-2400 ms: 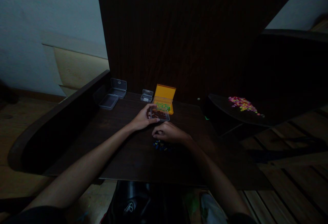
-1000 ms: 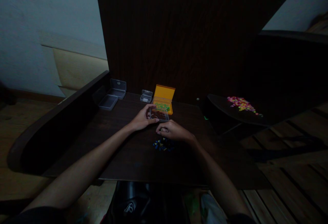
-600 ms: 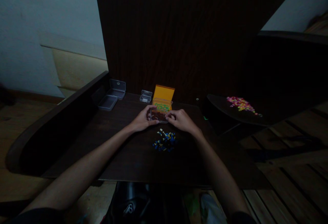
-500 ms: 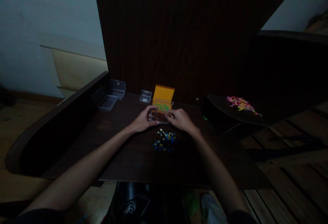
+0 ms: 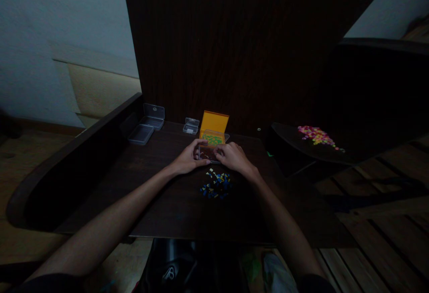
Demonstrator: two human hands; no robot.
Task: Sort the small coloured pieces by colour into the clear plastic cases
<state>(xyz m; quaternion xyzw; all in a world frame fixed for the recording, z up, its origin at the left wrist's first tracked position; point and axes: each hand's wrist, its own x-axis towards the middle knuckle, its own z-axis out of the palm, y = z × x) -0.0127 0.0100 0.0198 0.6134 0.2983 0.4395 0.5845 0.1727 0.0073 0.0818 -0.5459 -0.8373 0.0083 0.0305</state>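
A small clear plastic box (image 5: 208,152) with dark reddish bits inside sits on the dark wooden table (image 5: 161,203). My left hand (image 5: 187,159) grips its left side and my right hand (image 5: 233,156) grips its right side, fingers curled on the box. Right behind it stands an open orange box (image 5: 214,125) holding green bits. A small pile of blue and yellow beads (image 5: 216,183) lies on the table just in front of my hands.
An open clear case (image 5: 147,123) lies at the table's back left, and a smaller clear box (image 5: 191,125) sits next to the orange one. A heap of pink and yellow beads (image 5: 317,136) rests on a dark surface to the right. A dark wooden panel rises behind.
My right hand left the blue and yellow bead pile, uncovering it, and moved up to the right side of the clear box. My left hand stayed on the box.
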